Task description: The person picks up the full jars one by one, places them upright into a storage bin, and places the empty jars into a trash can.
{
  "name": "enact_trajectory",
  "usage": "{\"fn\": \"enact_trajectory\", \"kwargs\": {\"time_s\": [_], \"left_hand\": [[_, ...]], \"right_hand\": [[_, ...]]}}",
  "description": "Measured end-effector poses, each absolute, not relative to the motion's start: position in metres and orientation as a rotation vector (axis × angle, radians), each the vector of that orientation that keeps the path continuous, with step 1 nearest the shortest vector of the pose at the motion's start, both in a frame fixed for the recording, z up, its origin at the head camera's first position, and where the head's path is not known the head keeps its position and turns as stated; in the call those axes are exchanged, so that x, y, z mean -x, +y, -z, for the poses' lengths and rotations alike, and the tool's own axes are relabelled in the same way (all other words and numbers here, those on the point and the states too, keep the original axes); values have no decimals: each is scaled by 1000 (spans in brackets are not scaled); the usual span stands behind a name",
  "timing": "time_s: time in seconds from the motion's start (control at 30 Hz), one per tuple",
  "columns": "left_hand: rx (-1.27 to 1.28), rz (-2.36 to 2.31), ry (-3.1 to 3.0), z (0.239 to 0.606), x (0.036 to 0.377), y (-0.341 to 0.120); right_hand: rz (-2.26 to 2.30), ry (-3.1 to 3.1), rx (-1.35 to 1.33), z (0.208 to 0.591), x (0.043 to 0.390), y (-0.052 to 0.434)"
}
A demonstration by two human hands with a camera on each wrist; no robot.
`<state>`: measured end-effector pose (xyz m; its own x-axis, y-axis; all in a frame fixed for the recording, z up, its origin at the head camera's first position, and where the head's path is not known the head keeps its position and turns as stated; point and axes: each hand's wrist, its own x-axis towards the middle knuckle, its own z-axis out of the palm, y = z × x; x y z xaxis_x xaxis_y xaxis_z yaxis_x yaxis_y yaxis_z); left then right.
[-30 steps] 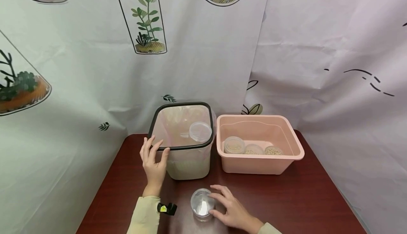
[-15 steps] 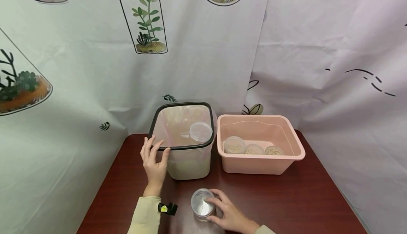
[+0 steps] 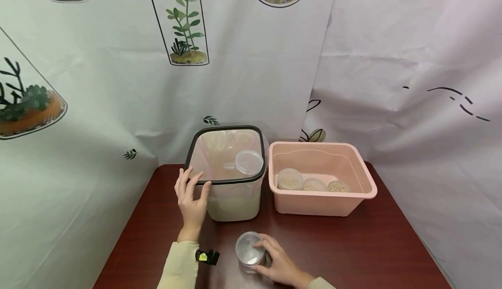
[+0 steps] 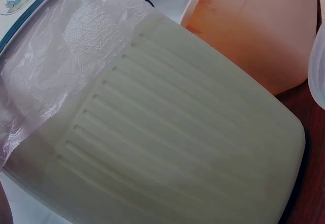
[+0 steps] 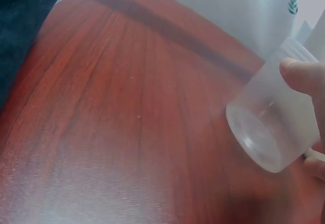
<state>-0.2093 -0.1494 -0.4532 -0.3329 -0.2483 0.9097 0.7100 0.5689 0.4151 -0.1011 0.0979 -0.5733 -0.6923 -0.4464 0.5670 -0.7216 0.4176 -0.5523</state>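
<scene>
A clear plastic jar [image 3: 249, 254] stands on the table near the front. My right hand [image 3: 279, 265] grips its right side, with the thumb [image 5: 299, 75] on the wall in the right wrist view. I see nothing inside the jar, and cannot tell whether a lid covers it. My left hand [image 3: 193, 206] holds the front left corner of the black rim of a bag-lined trash bin [image 3: 233, 204]. Its ribbed wall and pinkish bag [image 4: 76, 46] fill the left wrist view, where that hand is mostly hidden. A clear round container [image 3: 249, 162] is inside the bin.
A pink plastic tub [image 3: 313, 206] stands right of the bin, with several round clear containers inside, including one with pale grains [image 3: 338, 187]. The dark red table [image 3: 353, 254] ends at a patterned white cloth [image 3: 251, 84] hung behind it.
My right hand has moved left onto the jar, and its fingers have closed round the jar's side. The left hand stays at the bin's rim. The head view has shifted slightly.
</scene>
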Motion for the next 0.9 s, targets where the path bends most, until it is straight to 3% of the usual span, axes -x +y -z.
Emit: {"fn": "enact_trajectory", "kwargs": {"time_s": [0.47,0.9], "left_hand": [[413,1028,-1610,421,189,-134],[420,1018,-1608,424,191,-137]], "right_hand": [[-1236,-2181,-1034,531,112,102],[-1267,-1887,-1120,424,109,98]]}}
